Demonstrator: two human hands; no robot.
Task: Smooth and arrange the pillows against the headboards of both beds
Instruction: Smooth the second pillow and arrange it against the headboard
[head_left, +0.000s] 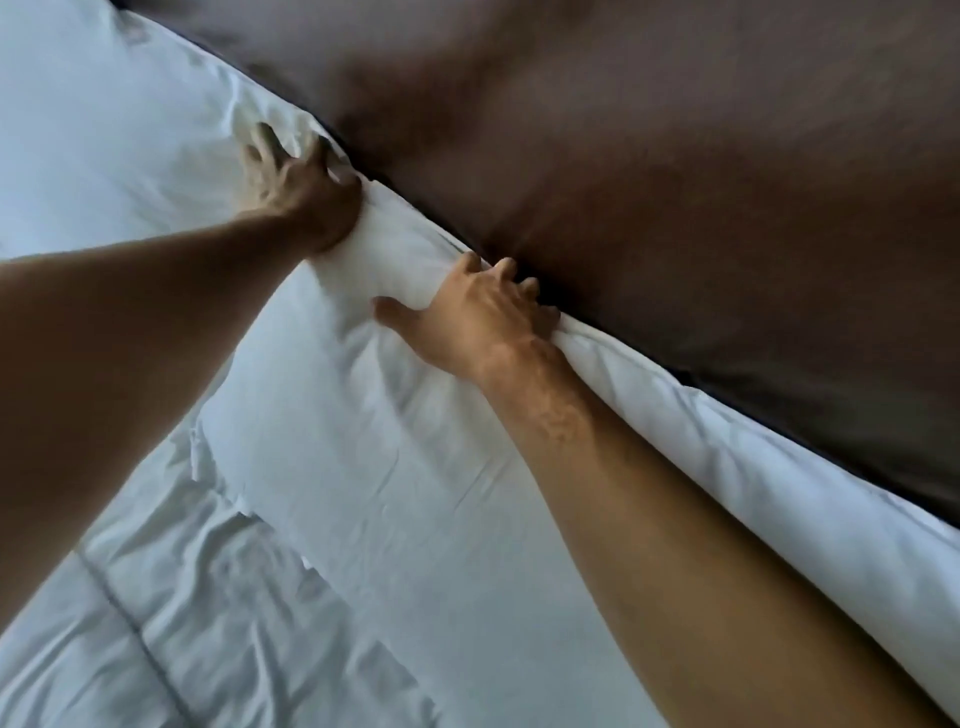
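Running diagonally from upper left to lower right, a brown headboard (649, 156) borders a white pillow (415, 441) lying lengthwise along it. Right hand (480, 317), nearer the pillow's middle, curls its fingers over that far edge. Left hand (298, 187) presses spread, blurred fingers farther along.

A rumpled white duvet (171, 613) covers the lower left of the view, its cloth full of creases. A thin dark stitched line crosses it on a slant, running down toward the bottom edge.
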